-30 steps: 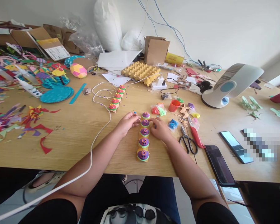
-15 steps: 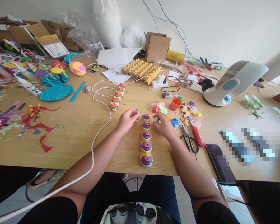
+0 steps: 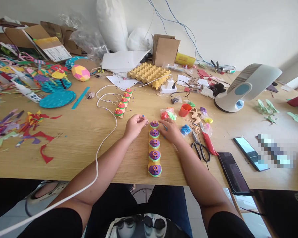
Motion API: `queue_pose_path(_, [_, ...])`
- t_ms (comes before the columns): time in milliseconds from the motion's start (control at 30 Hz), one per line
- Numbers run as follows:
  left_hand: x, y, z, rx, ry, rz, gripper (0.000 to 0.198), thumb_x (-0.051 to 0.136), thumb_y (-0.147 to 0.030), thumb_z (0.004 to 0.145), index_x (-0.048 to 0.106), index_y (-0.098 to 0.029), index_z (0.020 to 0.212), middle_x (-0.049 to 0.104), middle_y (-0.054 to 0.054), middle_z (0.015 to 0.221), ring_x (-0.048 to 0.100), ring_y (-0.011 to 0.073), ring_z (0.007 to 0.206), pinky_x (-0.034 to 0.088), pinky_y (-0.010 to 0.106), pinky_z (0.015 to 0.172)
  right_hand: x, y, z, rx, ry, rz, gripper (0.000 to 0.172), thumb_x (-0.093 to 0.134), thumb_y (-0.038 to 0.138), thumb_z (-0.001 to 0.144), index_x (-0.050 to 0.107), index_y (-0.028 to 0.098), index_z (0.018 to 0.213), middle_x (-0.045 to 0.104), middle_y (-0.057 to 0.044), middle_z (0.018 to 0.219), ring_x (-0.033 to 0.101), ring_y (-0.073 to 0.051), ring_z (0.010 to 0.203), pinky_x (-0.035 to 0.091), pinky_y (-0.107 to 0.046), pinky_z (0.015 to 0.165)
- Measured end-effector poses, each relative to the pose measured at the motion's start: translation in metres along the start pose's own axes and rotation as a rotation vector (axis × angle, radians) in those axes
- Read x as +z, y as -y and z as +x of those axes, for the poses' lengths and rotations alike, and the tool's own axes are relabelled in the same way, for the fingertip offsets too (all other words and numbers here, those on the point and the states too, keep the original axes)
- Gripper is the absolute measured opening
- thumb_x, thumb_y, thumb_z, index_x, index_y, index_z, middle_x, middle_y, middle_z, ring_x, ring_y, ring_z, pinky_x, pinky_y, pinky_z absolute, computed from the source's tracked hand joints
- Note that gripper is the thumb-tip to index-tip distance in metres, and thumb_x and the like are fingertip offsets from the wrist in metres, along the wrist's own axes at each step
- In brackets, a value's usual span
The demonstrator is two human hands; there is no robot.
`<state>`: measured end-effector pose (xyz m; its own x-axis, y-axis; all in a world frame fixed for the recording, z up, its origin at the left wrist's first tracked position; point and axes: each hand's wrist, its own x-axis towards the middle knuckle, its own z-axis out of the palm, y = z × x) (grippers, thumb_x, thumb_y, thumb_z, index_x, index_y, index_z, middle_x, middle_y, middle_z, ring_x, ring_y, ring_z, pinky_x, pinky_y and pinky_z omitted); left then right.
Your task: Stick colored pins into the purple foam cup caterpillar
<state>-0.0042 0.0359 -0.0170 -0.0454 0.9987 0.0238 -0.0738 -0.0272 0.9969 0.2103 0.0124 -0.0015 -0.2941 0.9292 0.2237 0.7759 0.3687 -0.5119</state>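
Observation:
A strip of egg carton (image 3: 151, 149) lies lengthwise before me, each cup topped with purple and mint-green clay, an orange ring and small dark dots like eyes. My left hand (image 3: 136, 126) is left of its far cup, pinching a thin pale stick with a blue ball tip (image 3: 143, 116). The stick's lower end is close to that cup. On the other side, my right hand (image 3: 171, 130) has its index finger stretched to the far cup's edge. Its other fingers are curled around a small bluish thing, mostly hidden. A second strip with red and green tops (image 3: 121, 106) stands further back.
Scissors (image 3: 200, 147), a red-handled knife (image 3: 209, 142) and phones (image 3: 233, 173) lie to the right. Bags of coloured clay (image 3: 168, 114) and a red cup (image 3: 185, 110) sit beyond my right hand. A white cable (image 3: 97, 158) crosses my left arm. A white fan-like device (image 3: 243, 89) stands at right.
My right hand has come closer to the far cup, and its index finger now reaches the cup's edge. My left hand keeps its pinch. The whole view has shifted slightly.

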Motion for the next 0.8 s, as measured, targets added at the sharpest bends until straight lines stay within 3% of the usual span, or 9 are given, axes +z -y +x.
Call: queue_pose_path(800, [0.0009, 0.0018, -0.003, 0.035, 0.045, 0.058, 0.023, 0.075, -0.035, 0.075, 0.063, -0.019, 0.087, 0.072, 0.003, 0.079, 0.07, 0.0174, 0.078, 0.055, 0.029, 0.077, 0.0013, 0.0048, 0.0027, 0.009, 0.032, 0.014, 0.036, 0.066, 0.028, 0.091, 0.068, 0.022, 0.126, 0.063, -0.011, 0.122, 0.059, -0.024, 0.115, 0.045, -0.038, 0.104])
